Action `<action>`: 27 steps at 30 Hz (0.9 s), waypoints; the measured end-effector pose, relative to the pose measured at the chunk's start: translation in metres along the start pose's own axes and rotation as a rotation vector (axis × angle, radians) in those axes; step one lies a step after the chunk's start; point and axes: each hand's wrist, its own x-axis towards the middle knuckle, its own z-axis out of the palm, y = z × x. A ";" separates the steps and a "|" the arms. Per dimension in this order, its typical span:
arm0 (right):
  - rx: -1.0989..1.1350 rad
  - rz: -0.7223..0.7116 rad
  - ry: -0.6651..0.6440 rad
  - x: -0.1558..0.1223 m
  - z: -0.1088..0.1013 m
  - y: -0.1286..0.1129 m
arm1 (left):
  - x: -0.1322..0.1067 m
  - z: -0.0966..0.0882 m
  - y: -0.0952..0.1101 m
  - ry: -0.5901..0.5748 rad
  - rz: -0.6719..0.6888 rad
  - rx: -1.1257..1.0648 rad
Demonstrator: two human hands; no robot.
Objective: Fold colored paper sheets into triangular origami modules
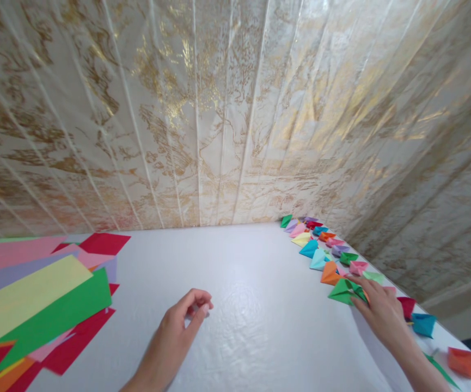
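Note:
My right hand [378, 307] reaches over a green origami piece [344, 292], thumb and fingers gripping its right side. The piece has a pointed left end and lies on the white table, in line with the other folded pieces. An orange folded piece [330, 273] lies just behind it. My left hand [180, 329] hovers at or rests on the table's middle front. Its fingers are curled, with the thumb close to the fingertips, and I see nothing between them.
The white table [227, 261] meets a wall with a gold-patterned covering [219, 109]. Coloured paper sheets [35, 305] overlap on the left. Rows of colourful folded pieces [309, 249] run along the right edge; an orange one [464, 362] lies near the front right corner.

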 end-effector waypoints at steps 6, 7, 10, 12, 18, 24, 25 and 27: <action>-0.055 -0.048 0.015 0.000 -0.001 -0.019 | 0.000 0.002 0.003 -0.005 0.001 -0.011; -0.061 -0.051 0.021 0.000 -0.002 -0.020 | 0.000 0.002 0.004 -0.003 0.002 -0.012; -0.057 -0.070 0.043 0.002 -0.004 -0.025 | -0.002 0.001 0.008 0.019 0.006 -0.009; -0.024 -0.109 0.079 0.005 -0.004 -0.034 | -0.003 0.001 0.011 0.040 0.012 -0.001; 0.354 -0.324 0.052 0.011 0.002 -0.151 | -0.007 0.005 0.018 0.087 0.088 0.056; 0.755 -0.481 -0.172 0.006 0.001 -0.272 | 0.007 -0.041 0.017 0.163 0.176 0.209; 0.793 -0.475 -0.182 0.008 0.000 -0.278 | 0.009 -0.062 0.013 0.192 0.169 0.251; 0.853 -0.426 -0.186 0.011 -0.002 -0.282 | 0.007 -0.109 0.001 0.277 0.129 0.356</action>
